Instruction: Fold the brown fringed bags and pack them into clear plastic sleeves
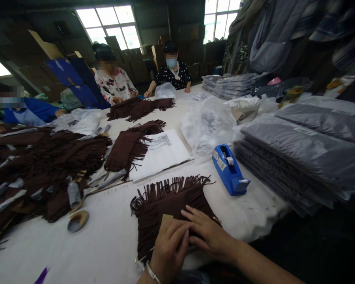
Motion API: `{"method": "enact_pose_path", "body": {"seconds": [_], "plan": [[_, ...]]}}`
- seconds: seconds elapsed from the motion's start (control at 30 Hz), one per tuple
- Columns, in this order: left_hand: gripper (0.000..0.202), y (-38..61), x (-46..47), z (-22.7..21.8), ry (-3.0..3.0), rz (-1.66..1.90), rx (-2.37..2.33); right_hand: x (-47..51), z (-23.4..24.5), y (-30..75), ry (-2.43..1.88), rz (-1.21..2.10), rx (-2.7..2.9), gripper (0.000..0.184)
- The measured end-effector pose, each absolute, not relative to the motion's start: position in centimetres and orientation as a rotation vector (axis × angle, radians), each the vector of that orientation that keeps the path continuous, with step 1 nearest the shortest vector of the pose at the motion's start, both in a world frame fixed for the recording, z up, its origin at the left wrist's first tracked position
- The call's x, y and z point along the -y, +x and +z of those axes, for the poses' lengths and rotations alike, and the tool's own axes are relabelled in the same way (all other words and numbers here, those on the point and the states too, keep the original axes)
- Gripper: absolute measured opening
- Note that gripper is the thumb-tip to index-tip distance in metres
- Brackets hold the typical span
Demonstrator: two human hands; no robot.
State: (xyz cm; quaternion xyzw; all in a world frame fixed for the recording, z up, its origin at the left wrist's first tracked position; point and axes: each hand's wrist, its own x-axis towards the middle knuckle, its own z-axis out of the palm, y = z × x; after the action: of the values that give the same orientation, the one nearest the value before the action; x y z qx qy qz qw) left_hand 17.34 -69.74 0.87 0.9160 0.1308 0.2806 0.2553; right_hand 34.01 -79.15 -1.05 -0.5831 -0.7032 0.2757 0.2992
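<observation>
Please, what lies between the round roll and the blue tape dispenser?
In the head view, the brown fringed cloth lies between the roll and the dispenser, with white table surface on either side.

Your one camera sat on your head and faced forward and down across the white table (106, 248). It looked from above and behind your left hand (170, 240) and right hand (208, 232), which were close by at the lower middle of the frame. The wide view reached co-workers (183, 75), farther off at upper left and upper middle, and windows (90, 17) well beyond at the top.
</observation>
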Motion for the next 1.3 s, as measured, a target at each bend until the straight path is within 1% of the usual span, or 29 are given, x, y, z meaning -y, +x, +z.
{"method": "enact_pose_path", "body": {"seconds": [0.07,0.17,0.23,0.3,0.37,0.47,0.57,0.63,0.73,0.87,1.07,1.13,1.23,1.3], "plan": [[0.032,16.7,68.6,0.9,2.473,0.775,-0.393,80.5,0.4,34.8,-1.417,0.848,1.759,0.037],[0.026,14.5,66.1,0.5,2.385,0.838,-0.578,81.1,1.1,37.1,-1.583,0.788,1.248,0.028],[0.019,12.1,64.0,0.1,2.240,0.850,-0.872,80.5,0.5,39.3,-1.687,0.741,0.872,0.029],[0.022,9.5,61.7,-0.3,1.949,0.740,-1.205,79.6,-0.7,41.4,-1.654,0.801,0.550,0.033],[0.030,7.1,59.7,-0.7,1.518,0.572,-1.356,78.6,-1.9,43.1,-1.534,0.999,0.301,0.035],[0.033,5.3,57.5,-1.2,0.922,0.402,-1.271,76.9,-3.0,44.7,-1.381,1.397,0.116,0.042],[0.034,5.6,55.7,-1.6,0.661,0.290,-1.188,74.4,-3.1,45.5,-1.264,1.729,0.125,0.048],[0.036,6.5,54.5,-1.8,0.620,0.190,-1.108,72.1,-2.8,45.6,-1.182,1.898,0.166,0.047],[0.042,8.5,52.9,-1.7,0.619,0.037,-0.912,68.8,-2.3,45.1,-1.053,2.062,0.215,0.043],[0.044,11.8,51.5,-1.4,0.579,-0.024,-0.713,65.6,-2.3,44.2,-0.958,2.214,0.205,0.043],[0.050,17.4,49.4,-2.6,0.517,-0.221,-0.575,62.8,-4.4,44.1,-0.996,2.267,0.129,0.035],[0.050,18.6,48.9,-3.2,0.532,-0.257,-0.546,62.1,-4.6,44.2,-0.986,2.285,0.173,0.036],[0.052,19.3,48.6,-3.1,0.627,-0.262,-0.536,61.4,-3.8,44.3,-1.001,2.262,0.334,0.041],[0.054,19.0,49.0,-2.0,0.802,-0.219,-0.507,61.5,-2.4,44.2,-1.065,2.165,0.555,0.043]]}}
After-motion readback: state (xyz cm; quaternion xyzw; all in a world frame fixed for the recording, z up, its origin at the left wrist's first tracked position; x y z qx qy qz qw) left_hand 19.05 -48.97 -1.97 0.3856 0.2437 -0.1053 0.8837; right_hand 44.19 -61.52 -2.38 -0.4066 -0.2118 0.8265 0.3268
